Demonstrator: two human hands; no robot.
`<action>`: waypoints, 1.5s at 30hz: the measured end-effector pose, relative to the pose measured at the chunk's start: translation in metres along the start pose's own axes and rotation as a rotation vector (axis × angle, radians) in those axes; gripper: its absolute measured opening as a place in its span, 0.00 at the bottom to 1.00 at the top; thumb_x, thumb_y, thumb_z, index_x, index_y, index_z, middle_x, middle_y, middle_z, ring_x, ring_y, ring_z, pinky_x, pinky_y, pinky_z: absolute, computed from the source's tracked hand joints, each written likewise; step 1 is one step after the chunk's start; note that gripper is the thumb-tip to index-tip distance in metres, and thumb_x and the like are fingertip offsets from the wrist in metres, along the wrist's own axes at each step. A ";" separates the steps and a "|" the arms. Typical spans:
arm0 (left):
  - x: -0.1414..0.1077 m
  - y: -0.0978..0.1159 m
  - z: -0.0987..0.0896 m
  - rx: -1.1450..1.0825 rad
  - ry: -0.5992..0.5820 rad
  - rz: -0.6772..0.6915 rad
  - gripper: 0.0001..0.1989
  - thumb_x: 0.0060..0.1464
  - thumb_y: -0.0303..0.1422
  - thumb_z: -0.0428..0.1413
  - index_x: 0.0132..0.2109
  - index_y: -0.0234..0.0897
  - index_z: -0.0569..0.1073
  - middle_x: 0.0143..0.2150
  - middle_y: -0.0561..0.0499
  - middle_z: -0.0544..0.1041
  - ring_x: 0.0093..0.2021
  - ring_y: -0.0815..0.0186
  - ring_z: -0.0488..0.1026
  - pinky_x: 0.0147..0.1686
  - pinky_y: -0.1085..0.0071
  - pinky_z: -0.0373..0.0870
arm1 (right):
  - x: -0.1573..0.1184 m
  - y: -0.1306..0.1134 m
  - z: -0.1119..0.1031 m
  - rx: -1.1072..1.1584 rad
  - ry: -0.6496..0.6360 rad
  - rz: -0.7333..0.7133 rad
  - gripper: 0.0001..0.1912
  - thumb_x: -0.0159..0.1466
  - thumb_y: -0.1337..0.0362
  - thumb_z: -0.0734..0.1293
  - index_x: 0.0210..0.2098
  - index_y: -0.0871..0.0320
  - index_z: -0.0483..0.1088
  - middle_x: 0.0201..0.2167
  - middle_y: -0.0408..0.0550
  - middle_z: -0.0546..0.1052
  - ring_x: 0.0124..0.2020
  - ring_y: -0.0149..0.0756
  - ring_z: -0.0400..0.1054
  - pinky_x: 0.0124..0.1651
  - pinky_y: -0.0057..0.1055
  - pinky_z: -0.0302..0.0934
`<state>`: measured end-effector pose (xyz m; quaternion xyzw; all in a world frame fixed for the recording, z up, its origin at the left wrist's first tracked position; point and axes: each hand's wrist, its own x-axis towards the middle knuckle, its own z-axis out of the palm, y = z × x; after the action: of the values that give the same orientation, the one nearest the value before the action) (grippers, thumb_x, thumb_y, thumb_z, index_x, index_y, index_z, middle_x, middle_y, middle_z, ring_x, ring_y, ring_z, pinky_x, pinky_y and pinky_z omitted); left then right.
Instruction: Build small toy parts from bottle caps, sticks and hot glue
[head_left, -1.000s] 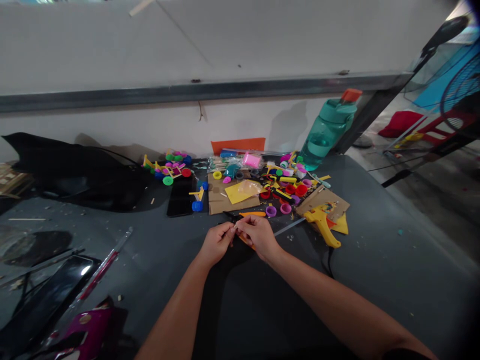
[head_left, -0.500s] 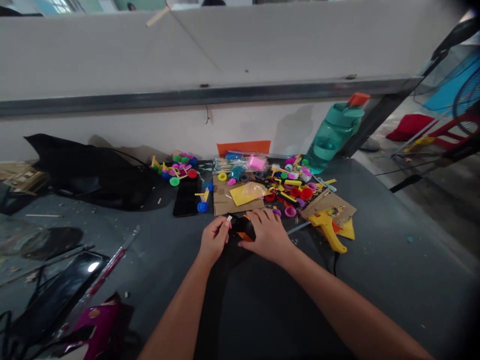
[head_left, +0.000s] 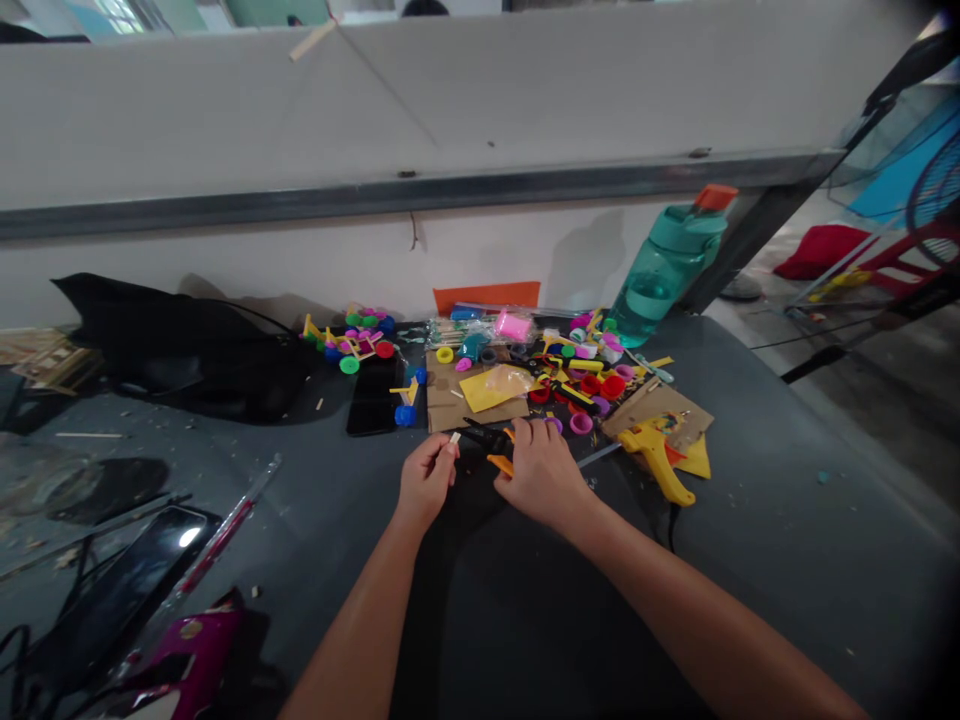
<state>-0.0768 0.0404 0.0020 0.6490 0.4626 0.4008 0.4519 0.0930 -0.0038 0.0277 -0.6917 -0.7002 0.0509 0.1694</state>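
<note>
Between thumb and fingers, my left hand (head_left: pixel 427 474) pinches a small pale wooden piece (head_left: pixel 454 438). Just to its right, my right hand (head_left: pixel 541 468) is wrapped round the orange and black handles of a pair of pliers (head_left: pixel 487 438). The dark jaws point left toward the wooden piece, with a small gap between them. Behind both hands lies a cardboard sheet (head_left: pixel 442 405) with a yellow paper (head_left: pixel 484 390) on it. A yellow glue gun (head_left: pixel 654 462) rests to the right of my right hand.
Coloured caps and small parts (head_left: pixel 592 385) are heaped behind my right hand. A green bottle (head_left: pixel 656 270) stands at the back right. A black phone (head_left: pixel 371 398), a black bag (head_left: pixel 202 355) and small wheeled pieces (head_left: pixel 360 340) lie left of the cardboard. A pink object (head_left: pixel 199 650) is at the front left.
My right hand has shifted slightly right with the pliers, away from the wooden piece, and the jaws now show more clearly. My left hand has barely moved.
</note>
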 end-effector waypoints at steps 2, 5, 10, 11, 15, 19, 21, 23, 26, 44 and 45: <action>0.000 -0.001 0.000 0.027 -0.009 0.007 0.11 0.57 0.35 0.46 0.29 0.37 0.65 0.17 0.58 0.61 0.18 0.73 0.59 0.22 0.76 0.56 | 0.001 0.000 -0.001 0.051 -0.015 0.009 0.27 0.50 0.64 0.65 0.48 0.68 0.60 0.41 0.62 0.65 0.44 0.51 0.58 0.47 0.43 0.54; 0.000 -0.002 0.000 0.079 -0.034 0.041 0.11 0.57 0.35 0.46 0.29 0.36 0.65 0.18 0.57 0.63 0.21 0.72 0.61 0.24 0.75 0.58 | 0.001 -0.002 -0.002 0.221 -0.121 0.032 0.19 0.51 0.64 0.63 0.42 0.63 0.63 0.37 0.55 0.66 0.39 0.42 0.61 0.44 0.37 0.57; 0.001 -0.003 0.000 0.101 -0.078 0.101 0.12 0.57 0.33 0.46 0.28 0.36 0.66 0.22 0.54 0.67 0.25 0.69 0.64 0.28 0.74 0.60 | -0.001 -0.006 -0.002 0.414 -0.200 0.045 0.17 0.50 0.64 0.63 0.41 0.58 0.64 0.37 0.48 0.65 0.37 0.36 0.62 0.42 0.33 0.58; 0.001 -0.003 0.000 0.103 -0.081 0.109 0.12 0.57 0.33 0.45 0.28 0.36 0.67 0.23 0.54 0.67 0.26 0.69 0.65 0.29 0.74 0.61 | -0.002 -0.006 -0.002 0.421 -0.188 0.039 0.18 0.50 0.64 0.63 0.41 0.58 0.64 0.37 0.48 0.65 0.38 0.37 0.62 0.43 0.34 0.58; 0.001 -0.001 -0.001 0.119 -0.088 0.134 0.12 0.57 0.33 0.46 0.29 0.35 0.68 0.25 0.53 0.69 0.28 0.68 0.66 0.31 0.73 0.62 | -0.003 -0.006 -0.001 0.404 -0.124 -0.008 0.21 0.49 0.65 0.64 0.43 0.58 0.63 0.39 0.50 0.65 0.42 0.40 0.60 0.46 0.37 0.57; 0.000 0.001 -0.001 0.110 -0.085 0.156 0.11 0.58 0.33 0.45 0.31 0.35 0.69 0.26 0.52 0.69 0.28 0.68 0.66 0.31 0.73 0.62 | -0.003 -0.006 0.001 0.382 -0.079 -0.035 0.22 0.48 0.65 0.64 0.44 0.58 0.63 0.40 0.50 0.64 0.44 0.41 0.59 0.47 0.38 0.57; -0.001 0.001 0.000 0.120 -0.080 0.157 0.11 0.58 0.33 0.45 0.31 0.36 0.69 0.27 0.52 0.69 0.29 0.67 0.66 0.32 0.72 0.63 | -0.004 -0.006 0.001 0.373 -0.082 -0.039 0.22 0.48 0.65 0.63 0.44 0.58 0.62 0.40 0.50 0.64 0.44 0.41 0.58 0.46 0.38 0.57; -0.001 0.000 0.000 0.136 -0.076 0.156 0.12 0.57 0.34 0.45 0.31 0.36 0.69 0.28 0.51 0.69 0.30 0.67 0.67 0.32 0.72 0.63 | -0.004 -0.006 0.001 0.361 -0.081 -0.049 0.22 0.48 0.65 0.63 0.44 0.58 0.62 0.41 0.51 0.64 0.44 0.42 0.58 0.47 0.39 0.57; 0.000 -0.002 0.000 0.156 -0.081 0.162 0.11 0.57 0.34 0.45 0.33 0.35 0.70 0.28 0.51 0.69 0.29 0.67 0.66 0.31 0.72 0.63 | -0.004 -0.006 0.000 0.351 -0.068 -0.063 0.24 0.48 0.65 0.64 0.45 0.58 0.61 0.41 0.52 0.64 0.45 0.42 0.57 0.49 0.41 0.55; 0.001 -0.002 -0.003 0.229 -0.090 0.222 0.11 0.57 0.33 0.45 0.30 0.36 0.69 0.29 0.50 0.70 0.31 0.65 0.67 0.33 0.71 0.63 | -0.004 -0.004 -0.003 0.354 -0.101 -0.100 0.20 0.49 0.65 0.64 0.43 0.58 0.62 0.40 0.50 0.66 0.43 0.41 0.59 0.47 0.38 0.57; 0.001 -0.003 -0.003 0.228 -0.089 0.227 0.12 0.57 0.33 0.46 0.29 0.36 0.69 0.29 0.50 0.70 0.31 0.65 0.67 0.33 0.71 0.63 | -0.004 -0.005 -0.004 0.351 -0.101 -0.101 0.20 0.49 0.65 0.63 0.43 0.58 0.62 0.40 0.50 0.67 0.42 0.40 0.59 0.46 0.38 0.57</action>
<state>-0.0797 0.0426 0.0002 0.7613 0.4083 0.3649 0.3472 0.0897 -0.0088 0.0319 -0.6119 -0.7220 0.1983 0.2547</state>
